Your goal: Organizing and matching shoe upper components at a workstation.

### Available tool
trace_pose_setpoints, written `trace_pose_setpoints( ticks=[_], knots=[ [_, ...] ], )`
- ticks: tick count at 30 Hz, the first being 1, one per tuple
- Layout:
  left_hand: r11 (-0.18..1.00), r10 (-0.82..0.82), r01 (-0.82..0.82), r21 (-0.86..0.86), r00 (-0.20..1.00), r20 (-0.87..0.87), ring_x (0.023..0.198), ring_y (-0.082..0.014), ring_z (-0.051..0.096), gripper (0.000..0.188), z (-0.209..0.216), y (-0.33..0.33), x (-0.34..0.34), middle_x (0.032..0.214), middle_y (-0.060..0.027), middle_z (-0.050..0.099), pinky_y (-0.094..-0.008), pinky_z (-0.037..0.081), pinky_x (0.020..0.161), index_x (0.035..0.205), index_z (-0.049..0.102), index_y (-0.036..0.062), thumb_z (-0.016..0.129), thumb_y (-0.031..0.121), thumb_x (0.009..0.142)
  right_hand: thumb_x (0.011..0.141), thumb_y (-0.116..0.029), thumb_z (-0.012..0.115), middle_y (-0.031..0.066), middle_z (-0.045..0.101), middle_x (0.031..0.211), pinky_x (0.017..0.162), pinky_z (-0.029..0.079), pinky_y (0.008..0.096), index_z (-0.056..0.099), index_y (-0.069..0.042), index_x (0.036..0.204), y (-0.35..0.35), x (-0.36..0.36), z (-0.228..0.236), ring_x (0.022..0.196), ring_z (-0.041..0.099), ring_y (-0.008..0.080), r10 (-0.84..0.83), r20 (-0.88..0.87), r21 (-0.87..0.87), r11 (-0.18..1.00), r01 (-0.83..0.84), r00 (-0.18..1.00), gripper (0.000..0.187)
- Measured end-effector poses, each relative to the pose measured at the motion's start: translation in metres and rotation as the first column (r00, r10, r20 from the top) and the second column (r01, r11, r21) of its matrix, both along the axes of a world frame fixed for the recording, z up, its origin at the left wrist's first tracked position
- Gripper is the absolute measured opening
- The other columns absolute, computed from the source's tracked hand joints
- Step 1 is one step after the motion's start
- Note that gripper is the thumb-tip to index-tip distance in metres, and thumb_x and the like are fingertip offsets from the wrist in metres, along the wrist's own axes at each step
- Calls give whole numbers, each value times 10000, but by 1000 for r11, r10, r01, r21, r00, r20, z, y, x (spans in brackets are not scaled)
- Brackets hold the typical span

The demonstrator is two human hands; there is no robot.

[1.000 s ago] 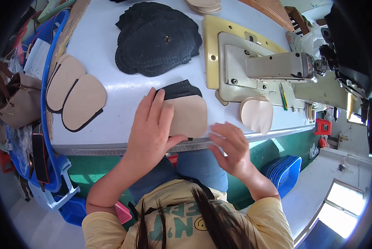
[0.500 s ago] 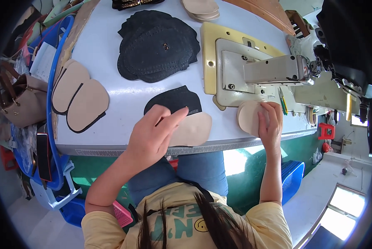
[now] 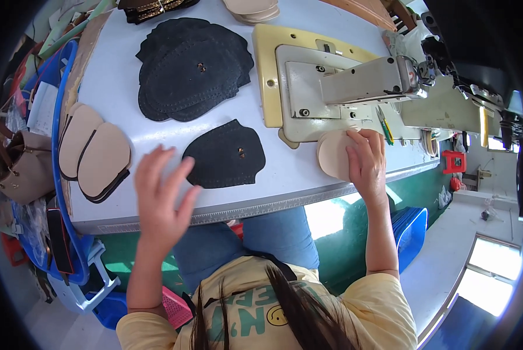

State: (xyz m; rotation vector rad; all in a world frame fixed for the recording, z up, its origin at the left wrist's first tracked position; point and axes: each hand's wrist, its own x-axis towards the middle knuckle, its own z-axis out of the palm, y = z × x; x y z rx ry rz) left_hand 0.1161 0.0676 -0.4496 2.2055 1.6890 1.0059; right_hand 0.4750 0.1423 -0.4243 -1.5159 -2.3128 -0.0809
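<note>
Your left hand, fingers spread, is at the edge of one black panel with a small brassy spot, lying left of the sewing machine and nearer you. Your right hand has its fingers on one stack of rounded beige panels just in front of the machine; whether they pinch a piece, you cannot tell. Far left of the machine lie at least two black-edged beige panels.

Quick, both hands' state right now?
Left hand: open, fingers spread, holding nothing.
Right hand: fingers on the beige stack; whether gripping cannot be told.
</note>
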Motion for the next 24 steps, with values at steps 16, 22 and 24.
trace_pose_setpoints(
  ticks=[16,22,24],
  knots=[
    [994,-61,42,-105,982,-180,1277,-382,366,556,-6,1,53,1365,-143,440,-524,251,1063,1237,569,106,711,313,741,774,30,612,145,582,977,779,477,380,626,4,1006,1,5,-1,887,568,310,73,-70,43,997,-70,995,235],
    [996,-43,27,-85,981,-187,1268,-372,382,553,-8,1,53,1357,-138,449,-518,259,1062,1229,573,105,716,308,735,760,45,629,139,598,945,746,487,372,634,11,970,2,3,-4,860,582,307,96,-76,109,990,-88,992,213],
    [997,-41,27,-76,982,-187,1267,-371,384,552,-9,1,53,1356,-137,451,-517,260,1062,1228,573,105,716,307,734,760,47,627,140,599,961,753,486,376,633,11,973,1,5,-4,872,582,308,94,-77,105,991,-86,993,216]
  ],
)
